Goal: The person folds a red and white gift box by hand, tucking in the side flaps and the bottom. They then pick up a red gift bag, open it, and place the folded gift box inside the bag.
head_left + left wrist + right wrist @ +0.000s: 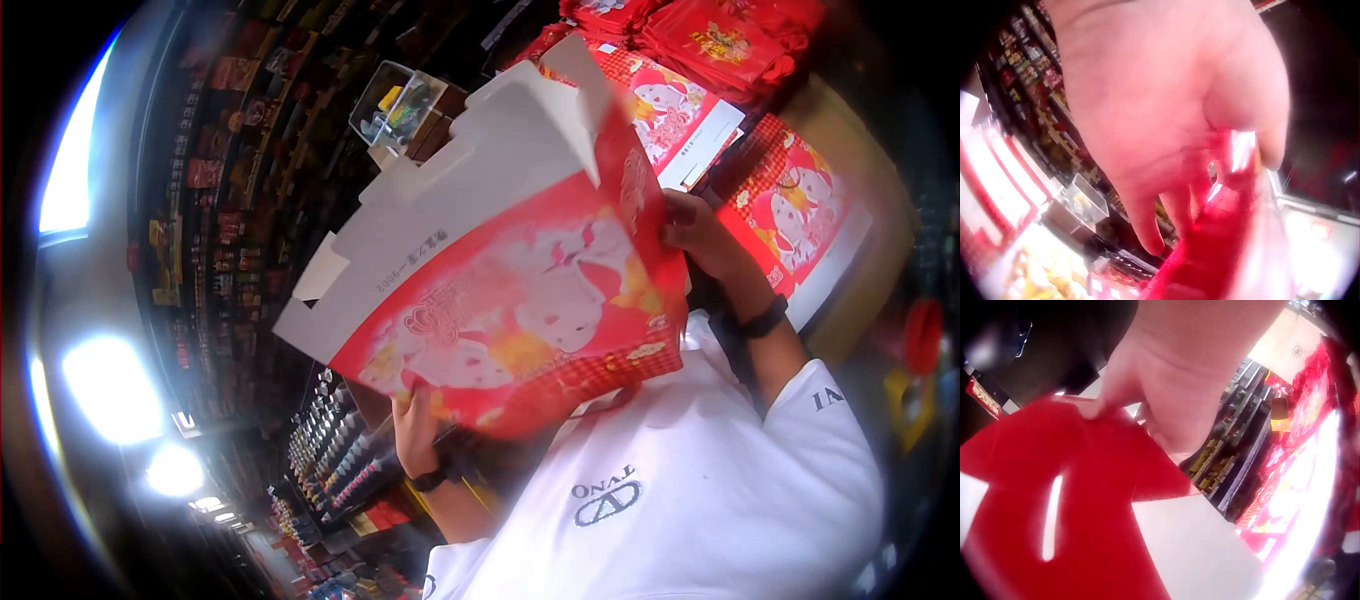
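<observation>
A red and white cardboard gift box, printed with cartoon figures, is held up tilted in front of the chest, its white top flaps standing open. My left hand grips its lower left edge. In the left wrist view, the left hand has its thumb and fingers on either side of the red cardboard. At the box's right side, my right hand grips the red side panel. The right wrist view shows the right hand pinching the edge of the red panel, which has a bright slot.
Similar printed boxes lie behind the right hand. A pile of red packages sits at the upper right. Beyond the box stands a clear container with yellow and green contents. Stocked shelves run along the left.
</observation>
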A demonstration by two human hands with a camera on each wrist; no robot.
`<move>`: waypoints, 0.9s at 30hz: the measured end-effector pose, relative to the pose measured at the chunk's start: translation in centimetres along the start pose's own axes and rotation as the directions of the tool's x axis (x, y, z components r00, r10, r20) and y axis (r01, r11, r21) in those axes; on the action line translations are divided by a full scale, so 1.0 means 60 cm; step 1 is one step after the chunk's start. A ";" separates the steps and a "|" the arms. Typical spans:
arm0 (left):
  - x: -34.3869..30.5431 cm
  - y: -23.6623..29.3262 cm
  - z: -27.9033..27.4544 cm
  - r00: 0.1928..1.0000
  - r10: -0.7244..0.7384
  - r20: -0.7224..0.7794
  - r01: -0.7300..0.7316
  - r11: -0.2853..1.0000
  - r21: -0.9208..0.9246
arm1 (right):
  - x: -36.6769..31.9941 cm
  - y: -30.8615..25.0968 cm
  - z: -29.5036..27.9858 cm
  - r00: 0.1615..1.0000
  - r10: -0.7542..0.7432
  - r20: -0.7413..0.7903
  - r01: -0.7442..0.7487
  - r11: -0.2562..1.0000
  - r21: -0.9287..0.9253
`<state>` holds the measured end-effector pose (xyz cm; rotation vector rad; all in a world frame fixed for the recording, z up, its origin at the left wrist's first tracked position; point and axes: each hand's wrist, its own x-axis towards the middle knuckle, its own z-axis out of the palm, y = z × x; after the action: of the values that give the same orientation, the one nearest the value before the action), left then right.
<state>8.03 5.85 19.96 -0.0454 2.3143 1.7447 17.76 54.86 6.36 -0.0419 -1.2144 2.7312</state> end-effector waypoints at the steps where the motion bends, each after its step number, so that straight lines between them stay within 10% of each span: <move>1: 0.018 -0.005 0.011 0.993 0.116 0.023 -0.118 0.982 0.145 | -0.002 -0.001 0.006 1.000 0.011 -0.005 -0.011 0.999 0.033; 2: 0.036 -0.011 0.022 0.972 0.229 0.046 -0.233 0.930 0.283 | -0.004 0.001 0.013 0.998 -0.002 -0.055 0.004 1.000 0.028; 5: 0.069 0.006 0.063 0.986 0.168 -0.020 -0.169 0.983 -0.077 | -0.005 0.011 0.035 0.979 -0.052 -0.198 0.046 0.998 -0.039; 8: 0.094 -0.009 0.097 0.895 0.360 -0.262 -0.346 0.933 0.100 | -0.007 0.020 0.069 0.957 -0.104 -0.271 0.067 0.987 -0.144; 9: 0.093 -0.006 0.132 0.757 0.556 -0.343 -0.420 0.816 0.396 | -0.012 0.022 0.082 0.959 -0.102 -0.263 0.066 0.987 -0.143; 15: 0.005 0.075 0.281 0.817 0.558 0.147 -0.556 0.693 0.458 | -0.029 0.041 0.173 0.969 -0.200 -0.148 0.123 0.903 -0.412; 27: 0.039 0.127 0.304 0.814 0.507 0.284 -0.563 0.568 0.600 | -0.051 0.040 0.166 0.989 -0.151 0.014 0.149 0.950 -0.275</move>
<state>7.64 25.67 21.98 0.9409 2.9323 0.9203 19.59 45.48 11.16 0.0083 -1.5199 2.4147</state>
